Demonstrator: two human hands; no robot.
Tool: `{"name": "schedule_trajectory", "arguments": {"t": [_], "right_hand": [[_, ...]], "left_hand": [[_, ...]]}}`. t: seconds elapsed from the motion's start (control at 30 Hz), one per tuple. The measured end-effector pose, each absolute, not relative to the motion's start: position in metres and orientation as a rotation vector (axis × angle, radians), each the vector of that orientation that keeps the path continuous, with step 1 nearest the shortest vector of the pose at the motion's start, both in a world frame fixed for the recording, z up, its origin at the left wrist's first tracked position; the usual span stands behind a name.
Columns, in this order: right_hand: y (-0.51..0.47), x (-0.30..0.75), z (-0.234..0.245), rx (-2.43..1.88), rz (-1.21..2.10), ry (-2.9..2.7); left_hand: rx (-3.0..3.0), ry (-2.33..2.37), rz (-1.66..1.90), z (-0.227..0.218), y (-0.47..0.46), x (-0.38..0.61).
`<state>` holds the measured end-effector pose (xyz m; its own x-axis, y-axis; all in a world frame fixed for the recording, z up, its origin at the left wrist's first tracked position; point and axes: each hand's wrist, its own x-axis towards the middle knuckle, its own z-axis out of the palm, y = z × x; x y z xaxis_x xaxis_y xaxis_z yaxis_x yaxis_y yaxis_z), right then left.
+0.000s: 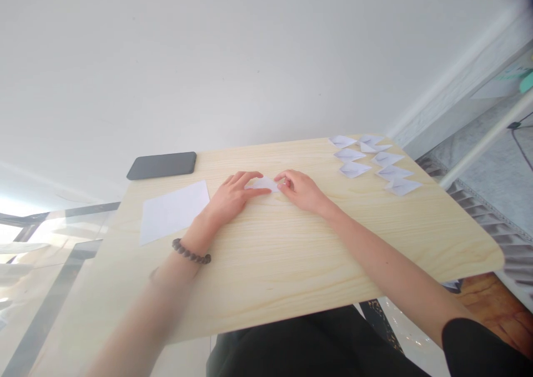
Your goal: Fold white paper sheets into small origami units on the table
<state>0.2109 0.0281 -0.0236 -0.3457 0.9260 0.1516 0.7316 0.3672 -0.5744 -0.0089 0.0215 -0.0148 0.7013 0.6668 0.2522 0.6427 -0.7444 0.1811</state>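
A small folded piece of white paper [265,184] lies on the light wooden table [291,255], between my two hands. My left hand [232,196], with a dark bead bracelet on its wrist, lies over the paper's left side with its fingers stretched and pressing down. My right hand [300,190] pinches the paper's right edge with bent fingers.
A flat white paper sheet [174,210] lies left of my hands. A dark phone [162,165] rests at the table's far left edge. Several folded white paper pieces [375,163] sit in rows at the far right. A white wall stands behind the table.
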Motion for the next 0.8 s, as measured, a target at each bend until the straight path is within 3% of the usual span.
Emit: {"name": "schedule_trajectory", "arguments": {"t": [0.8], "right_hand": [[0.029, 0.212, -0.021, -1.429, 0.652, -2.164]], "left_hand": [[2.759, 1.182, 0.579, -0.011, 0.019, -0.024]]}}
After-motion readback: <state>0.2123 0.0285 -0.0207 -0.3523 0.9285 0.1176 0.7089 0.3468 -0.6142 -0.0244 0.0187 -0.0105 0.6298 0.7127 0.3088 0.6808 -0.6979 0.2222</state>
